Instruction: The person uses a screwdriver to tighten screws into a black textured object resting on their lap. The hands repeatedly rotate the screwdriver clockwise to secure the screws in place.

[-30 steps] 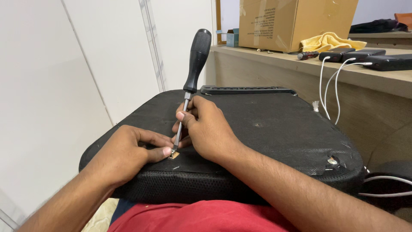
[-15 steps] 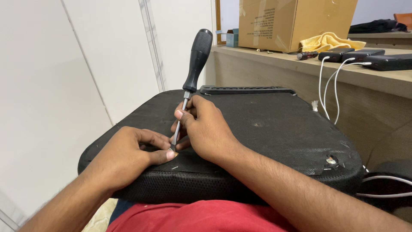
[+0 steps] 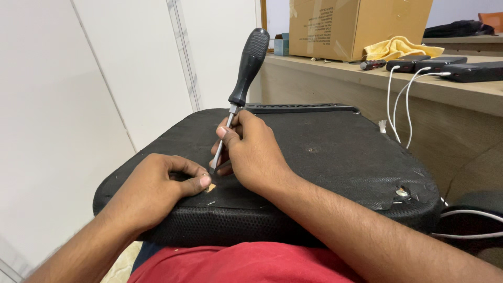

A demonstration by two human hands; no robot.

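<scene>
White wall panels on the left; a wooden counter [image 3: 377, 78] runs along the back right, carrying a cardboard box [image 3: 356, 23], a yellow cloth [image 3: 395, 47], and dark flat devices [image 3: 445, 65] with white cables [image 3: 401, 105] hanging down the counter front. In the foreground, a black mesh-covered seat pad [image 3: 335, 157] lies across the person's lap, above a red shirt [image 3: 246, 264]; small tear in the fabric near its right front corner. Right hand [image 3: 251, 152]: fingers closed around the metal shaft of a screwdriver [image 3: 246, 68], just below the black handle, which stands free above the hand, tilted slightly right. Tip angled down toward the pad's near-left area; exact contact point hidden by the fingers. Left hand [image 3: 157, 188]: curled, resting on the pad, thumb and forefinger pinching a small tan piece [image 3: 210, 187] against the surface, just beside the screwdriver tip. Hands almost touching.
</scene>
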